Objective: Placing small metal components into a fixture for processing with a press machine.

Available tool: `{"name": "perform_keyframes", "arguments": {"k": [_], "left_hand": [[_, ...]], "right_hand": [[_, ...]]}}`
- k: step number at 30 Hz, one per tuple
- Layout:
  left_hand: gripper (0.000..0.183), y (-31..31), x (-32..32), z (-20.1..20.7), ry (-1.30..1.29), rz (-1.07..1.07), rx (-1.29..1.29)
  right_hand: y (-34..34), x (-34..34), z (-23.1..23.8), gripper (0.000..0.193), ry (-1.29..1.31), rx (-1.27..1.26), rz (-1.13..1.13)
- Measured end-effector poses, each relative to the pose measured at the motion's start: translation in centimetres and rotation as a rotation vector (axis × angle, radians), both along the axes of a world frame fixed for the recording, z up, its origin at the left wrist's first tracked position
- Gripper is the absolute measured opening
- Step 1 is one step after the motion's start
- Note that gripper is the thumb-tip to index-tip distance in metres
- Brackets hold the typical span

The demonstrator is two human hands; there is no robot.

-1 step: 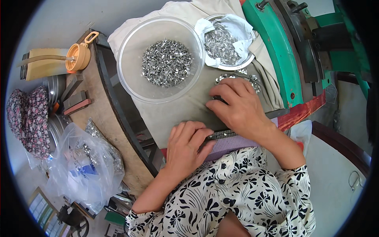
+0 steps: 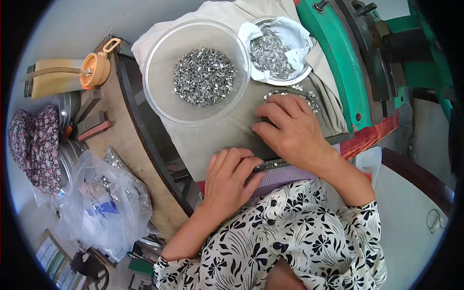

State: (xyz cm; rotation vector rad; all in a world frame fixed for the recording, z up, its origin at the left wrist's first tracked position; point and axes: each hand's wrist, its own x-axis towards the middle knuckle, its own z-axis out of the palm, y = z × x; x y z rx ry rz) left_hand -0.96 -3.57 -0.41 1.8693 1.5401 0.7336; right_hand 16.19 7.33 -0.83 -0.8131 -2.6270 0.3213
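A narrow dark strip lined with small metal pieces (image 2: 274,165) lies along the near edge of the cloth-covered surface. My left hand (image 2: 228,178) is closed at its left end, with thumb and forefinger around it. Farther right and forward, my right hand (image 2: 294,133) is curled above the cloth, thumb and forefinger drawn together; a dark spot shows between them, too small to name. Just beyond its knuckles lies a loose pile of small shiny metal pieces (image 2: 311,99). A large clear plastic bowl (image 2: 157,82) with many small metal pieces stands ahead of my left hand.
A white bowl (image 2: 302,77) lined with white cloth holds thin metal pieces at the back. A green machine (image 2: 333,58) borders the right side. Left is a wooden table (image 2: 140,164) with an orange lid (image 2: 96,68), a plastic bag (image 2: 104,212) and a floral cloth (image 2: 36,150).
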Motion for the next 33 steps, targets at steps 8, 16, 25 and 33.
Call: {"name": "perform_keyframes", "arguments": {"k": [8, 16, 25, 33], "left_hand": [[0.023, 0.1, 0.3, -0.5, 0.018, -0.041, 0.022], [0.028, 0.0, 0.2, -0.1, 0.044, -0.024, -0.019], [0.028, -0.2, 0.2, 0.0, 0.0, -0.007, -0.037], [0.023, -0.4, 0.6, -0.4, -0.006, 0.004, 0.004]], "right_hand": [[-0.1, 0.2, 0.0, 0.014, 0.038, -0.099, 0.036], [-1.1, -0.3, 0.1, 0.015, 0.097, -0.118, -0.176], [-1.5, 0.0, 0.4, 0.012, 0.133, -0.225, -0.269], [-1.9, 2.0, 0.2, 0.017, 0.314, -0.281, -0.203]]}}
